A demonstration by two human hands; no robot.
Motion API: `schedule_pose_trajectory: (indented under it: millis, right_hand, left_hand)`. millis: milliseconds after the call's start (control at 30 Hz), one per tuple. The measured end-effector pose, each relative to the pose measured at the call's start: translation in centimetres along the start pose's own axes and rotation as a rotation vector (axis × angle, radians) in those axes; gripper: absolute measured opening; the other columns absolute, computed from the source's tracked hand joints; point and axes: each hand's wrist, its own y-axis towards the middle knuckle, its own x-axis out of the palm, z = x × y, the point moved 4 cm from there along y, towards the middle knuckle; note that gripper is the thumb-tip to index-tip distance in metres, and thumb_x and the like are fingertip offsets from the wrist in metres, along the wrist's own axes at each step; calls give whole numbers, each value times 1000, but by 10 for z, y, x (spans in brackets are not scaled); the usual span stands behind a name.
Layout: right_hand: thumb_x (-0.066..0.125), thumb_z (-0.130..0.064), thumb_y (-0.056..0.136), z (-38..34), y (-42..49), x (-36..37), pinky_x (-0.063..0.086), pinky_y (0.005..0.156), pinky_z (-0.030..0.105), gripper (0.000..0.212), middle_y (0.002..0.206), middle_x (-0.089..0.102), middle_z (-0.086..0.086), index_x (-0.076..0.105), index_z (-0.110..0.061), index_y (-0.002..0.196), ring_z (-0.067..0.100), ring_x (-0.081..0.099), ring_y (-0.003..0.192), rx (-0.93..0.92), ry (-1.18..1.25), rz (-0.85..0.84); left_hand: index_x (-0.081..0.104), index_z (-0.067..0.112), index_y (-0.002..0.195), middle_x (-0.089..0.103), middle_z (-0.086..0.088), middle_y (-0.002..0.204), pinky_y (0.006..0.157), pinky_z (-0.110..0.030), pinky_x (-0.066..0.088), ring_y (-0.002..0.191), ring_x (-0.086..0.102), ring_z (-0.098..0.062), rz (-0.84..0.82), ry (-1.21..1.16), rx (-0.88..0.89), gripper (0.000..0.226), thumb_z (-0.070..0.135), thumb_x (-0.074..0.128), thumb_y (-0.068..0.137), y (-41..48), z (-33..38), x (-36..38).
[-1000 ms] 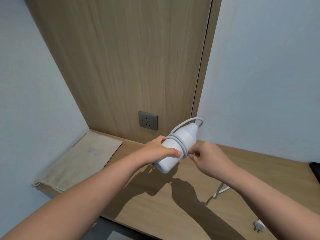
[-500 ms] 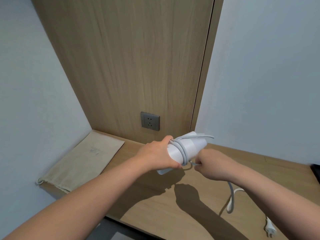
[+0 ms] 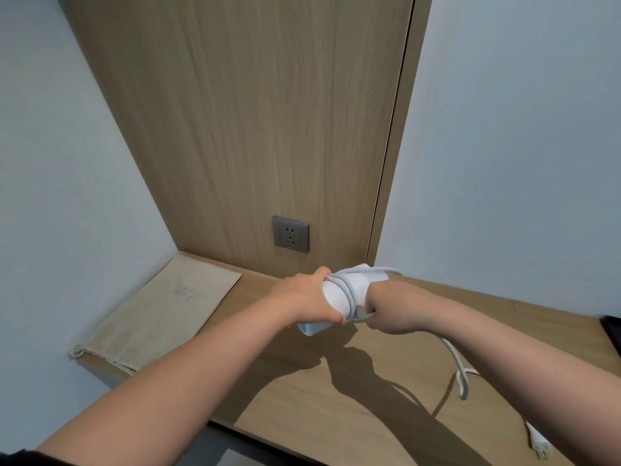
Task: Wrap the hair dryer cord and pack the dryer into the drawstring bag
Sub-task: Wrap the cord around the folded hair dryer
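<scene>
You are holding the white hair dryer (image 3: 339, 294) in mid-air at the centre of the frame, above the wooden worktop (image 3: 336, 415), its body lying tilted with the lower end pointing down toward you. Your left hand (image 3: 304, 302) is wrapping its grip around the dryer's left part, fingers closed over the barrel. Your right hand (image 3: 391, 309) is sitting just to the right of it, touching the dryer, its grip closed on the grey-white cord (image 3: 349, 299), which is looping several times around the barrel. From under your right hand the loose part of the cord is trailing down toward the lower right of the frame, bending into a loop over the worktop, and the plug (image 3: 539, 447) is lying flat on the wood near the lower right corner. The beige drawstring bag (image 3: 158, 314) is lying flat on the worktop at the left of the frame, pushed against the wall, well apart from your hands, with its drawstring end nearest you. A grey wall socket (image 3: 290, 234) is sitting on the wood panel just above your hands.
</scene>
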Motion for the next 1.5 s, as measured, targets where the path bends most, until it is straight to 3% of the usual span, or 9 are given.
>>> schedule_pose_trajectory:
  millis: [233,400,500,633,800,967,1100,1367,1500]
  right_hand:
    - [50,-14,84,-7,8,-7,24,46,26,32,57,37,4,37,-12,56,22,36,55,-36,-23,-15]
    - [59,-20,84,-15,2,-21,29,46,25,33,57,45,2,46,-16,54,19,42,55,-105,-48,78]
    - [65,-26,83,-14,6,-28,29,47,26,36,56,46,3,50,-14,52,21,43,56,-147,-40,137]
    - [74,-35,76,8,20,-33,38,56,28,26,63,58,0,71,-10,75,17,49,62,-128,107,192]
    - [71,-18,82,27,32,-23,47,68,24,9,78,70,2,76,-10,84,13,58,72,-173,353,163]
    - [82,-25,69,39,43,-23,47,61,27,14,69,69,1,73,-14,66,12,57,66,-84,446,250]
    - [80,-25,71,38,47,-20,41,58,17,9,70,65,-6,73,-19,73,7,56,68,-58,531,287]
    - [82,-30,68,29,48,-21,42,62,17,24,83,61,-6,76,-13,84,8,55,75,-91,471,387]
    - [79,-30,72,32,51,-18,40,65,17,23,87,60,-8,76,-14,88,8,54,78,-123,465,391]
  left_hand:
    - [17,31,147,64,-7,114,71,-32,34,99,61,-30,326,511,229,87,51,62,76,-6,3,-8]
    - [18,30,147,60,-12,106,70,-35,28,90,57,-30,363,650,337,82,40,63,79,-5,-10,-3]
    - [17,30,146,59,-12,103,67,-34,25,87,55,-31,364,646,404,80,35,62,80,-9,-15,8]
    - [25,28,139,62,-7,82,59,-31,26,67,56,-28,301,619,491,89,39,71,63,-11,-21,19]
    - [37,23,133,61,-5,69,56,-29,36,55,54,-26,344,586,551,94,40,77,50,-13,-27,19]
    - [48,21,133,59,0,70,56,-26,36,57,54,-22,369,591,602,89,48,74,51,-22,-22,18]
    - [37,21,142,58,-2,72,58,-29,30,60,53,-24,367,565,581,94,48,69,58,-21,-19,18]
    - [3,28,152,54,-5,71,55,-34,27,60,48,-26,394,570,634,101,47,61,71,-26,-12,11]
    - [12,33,147,58,-6,75,56,-32,28,63,52,-26,394,578,683,91,48,60,71,-29,-11,6]
